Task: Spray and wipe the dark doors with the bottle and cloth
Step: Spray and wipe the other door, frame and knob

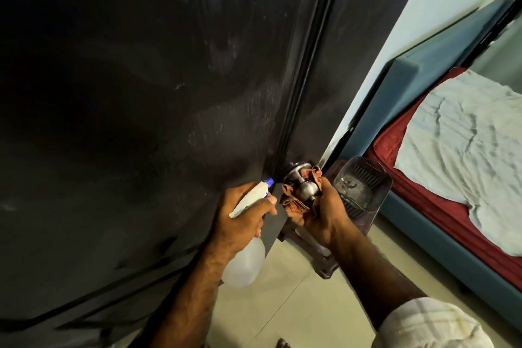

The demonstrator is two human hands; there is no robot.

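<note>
A dark wood-grain door [147, 99] fills the left and centre, with pale smears near its right edge. My left hand [240, 216] grips a white spray bottle [245, 263] whose blue nozzle [71, 182] points at the door edge. My right hand [319, 213] holds an orange-brown cloth [295, 206] bunched around the round metal door knob [306, 188] on the door's edge. The cloth wraps the knob from below and behind.
A clear plastic container [364, 183] stands on a dark stool [324, 263] just right of the knob. A bed with a blue frame [440, 246], red sheet and pale blanket [466, 135] runs along the right. Pale floor tiles [296, 305] lie below.
</note>
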